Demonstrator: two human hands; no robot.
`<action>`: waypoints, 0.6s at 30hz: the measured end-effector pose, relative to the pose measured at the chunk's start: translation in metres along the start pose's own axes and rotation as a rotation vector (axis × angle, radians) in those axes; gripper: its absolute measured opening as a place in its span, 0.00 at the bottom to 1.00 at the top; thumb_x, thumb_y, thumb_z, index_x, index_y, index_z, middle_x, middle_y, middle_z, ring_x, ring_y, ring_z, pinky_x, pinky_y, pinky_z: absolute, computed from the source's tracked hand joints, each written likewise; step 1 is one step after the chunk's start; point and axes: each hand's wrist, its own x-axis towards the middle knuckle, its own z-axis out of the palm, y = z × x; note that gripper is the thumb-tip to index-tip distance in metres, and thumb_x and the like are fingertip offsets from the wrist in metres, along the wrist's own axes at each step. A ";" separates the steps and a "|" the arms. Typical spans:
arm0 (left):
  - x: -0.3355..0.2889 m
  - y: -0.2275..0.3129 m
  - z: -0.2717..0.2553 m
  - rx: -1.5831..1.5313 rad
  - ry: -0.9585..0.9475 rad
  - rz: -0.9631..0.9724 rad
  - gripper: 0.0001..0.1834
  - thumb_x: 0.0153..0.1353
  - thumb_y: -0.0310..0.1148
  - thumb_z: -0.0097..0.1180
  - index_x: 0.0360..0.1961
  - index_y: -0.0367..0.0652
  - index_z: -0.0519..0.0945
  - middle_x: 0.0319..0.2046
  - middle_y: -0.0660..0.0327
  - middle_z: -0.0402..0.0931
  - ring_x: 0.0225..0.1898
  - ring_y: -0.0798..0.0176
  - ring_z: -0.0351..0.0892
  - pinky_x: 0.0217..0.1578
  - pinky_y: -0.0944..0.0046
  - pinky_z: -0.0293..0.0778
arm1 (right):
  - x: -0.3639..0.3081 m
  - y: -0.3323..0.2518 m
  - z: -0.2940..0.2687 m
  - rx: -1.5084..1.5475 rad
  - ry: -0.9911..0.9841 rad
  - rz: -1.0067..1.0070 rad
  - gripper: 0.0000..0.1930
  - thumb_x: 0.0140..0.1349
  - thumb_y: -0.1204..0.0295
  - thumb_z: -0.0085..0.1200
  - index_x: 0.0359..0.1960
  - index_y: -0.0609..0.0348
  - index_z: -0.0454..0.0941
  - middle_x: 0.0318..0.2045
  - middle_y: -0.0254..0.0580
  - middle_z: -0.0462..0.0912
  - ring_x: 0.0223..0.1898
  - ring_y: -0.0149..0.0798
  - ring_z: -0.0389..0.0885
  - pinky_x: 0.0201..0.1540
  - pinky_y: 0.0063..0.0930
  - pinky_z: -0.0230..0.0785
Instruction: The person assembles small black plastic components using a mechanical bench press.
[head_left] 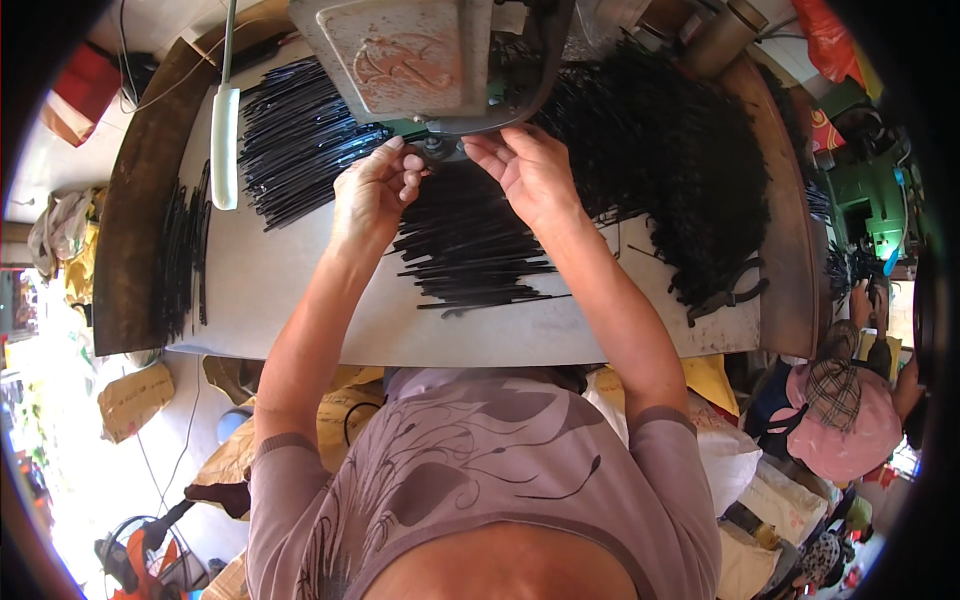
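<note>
Both hands are raised to the underside of a grey machine head (400,60) with a reddish relief on its front plate. My left hand (375,190) is closed in a pinch beside a small metal fitting (433,146); what lies between the fingertips is too small to make out. On the fitting's other side, my right hand (530,172) has its thumb and fingers drawn together under the machine's edge, and their contents are hidden. Below and between the wrists lies a stack of thin black rods (470,245). Another bundle of black rods (300,140) rests left of the machine.
A large tangled heap of black pieces (690,170) covers the right of the pale tabletop (320,310). Black-handled pliers (728,298) lie at its near right corner. A white tube (226,150) hangs at the left. Beyond the right edge sits another person (845,420) near green machinery (875,215).
</note>
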 end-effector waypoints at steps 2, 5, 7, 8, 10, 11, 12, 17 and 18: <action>0.000 -0.001 -0.001 0.006 -0.003 0.007 0.10 0.55 0.31 0.50 0.29 0.32 0.72 0.20 0.58 0.73 0.19 0.68 0.70 0.17 0.73 0.62 | 0.000 0.001 -0.001 -0.003 0.009 0.000 0.07 0.58 0.78 0.41 0.34 0.72 0.63 0.33 0.52 0.73 0.34 0.45 0.77 0.40 0.35 0.73; -0.002 -0.003 0.000 0.003 0.018 0.006 0.10 0.55 0.31 0.50 0.29 0.32 0.72 0.20 0.58 0.73 0.19 0.67 0.70 0.17 0.73 0.62 | 0.000 0.004 0.000 0.000 0.021 0.001 0.08 0.58 0.76 0.42 0.34 0.72 0.63 0.33 0.53 0.73 0.34 0.45 0.77 0.40 0.35 0.73; -0.004 -0.003 0.003 -0.033 0.058 0.004 0.10 0.55 0.31 0.50 0.28 0.32 0.72 0.20 0.58 0.73 0.19 0.68 0.70 0.18 0.74 0.63 | -0.001 0.005 -0.001 0.003 0.026 0.002 0.08 0.59 0.76 0.42 0.34 0.72 0.63 0.33 0.53 0.73 0.34 0.44 0.77 0.40 0.35 0.74; -0.006 -0.004 0.003 -0.033 0.060 0.005 0.10 0.55 0.31 0.50 0.28 0.32 0.72 0.20 0.58 0.73 0.19 0.68 0.70 0.18 0.74 0.63 | -0.001 0.005 -0.002 -0.004 0.033 0.018 0.08 0.58 0.76 0.43 0.35 0.71 0.65 0.35 0.51 0.73 0.36 0.44 0.77 0.42 0.35 0.73; -0.007 -0.006 0.002 -0.025 0.061 0.001 0.09 0.55 0.31 0.50 0.29 0.33 0.72 0.20 0.58 0.73 0.19 0.68 0.70 0.19 0.74 0.64 | -0.001 0.005 -0.003 -0.011 0.040 0.033 0.08 0.58 0.76 0.43 0.36 0.69 0.66 0.36 0.50 0.73 0.38 0.44 0.76 0.43 0.35 0.72; -0.006 -0.006 0.002 -0.026 0.060 0.001 0.09 0.55 0.31 0.50 0.29 0.33 0.72 0.20 0.58 0.73 0.19 0.68 0.70 0.19 0.74 0.64 | -0.001 0.004 -0.003 -0.011 0.036 0.026 0.07 0.58 0.76 0.43 0.36 0.69 0.67 0.35 0.50 0.74 0.38 0.44 0.76 0.43 0.35 0.72; -0.005 -0.006 0.002 -0.019 0.049 0.002 0.09 0.55 0.31 0.50 0.29 0.33 0.72 0.20 0.58 0.73 0.19 0.68 0.70 0.19 0.74 0.64 | -0.003 0.003 -0.003 -0.010 0.037 0.014 0.07 0.58 0.76 0.43 0.35 0.69 0.67 0.34 0.50 0.74 0.37 0.44 0.76 0.43 0.35 0.72; 0.000 -0.008 0.005 -0.034 0.018 -0.040 0.08 0.56 0.31 0.50 0.31 0.36 0.71 0.24 0.57 0.75 0.21 0.69 0.71 0.20 0.73 0.65 | -0.001 -0.006 -0.017 -0.076 -0.036 0.022 0.10 0.56 0.75 0.45 0.31 0.74 0.67 0.28 0.52 0.75 0.29 0.42 0.78 0.33 0.31 0.76; 0.000 -0.006 -0.003 -0.042 -0.018 -0.037 0.08 0.55 0.31 0.50 0.31 0.36 0.72 0.24 0.57 0.75 0.22 0.69 0.71 0.21 0.74 0.65 | 0.000 -0.009 -0.020 -0.197 -0.070 0.020 0.11 0.55 0.74 0.47 0.32 0.75 0.68 0.28 0.52 0.75 0.25 0.41 0.79 0.29 0.31 0.76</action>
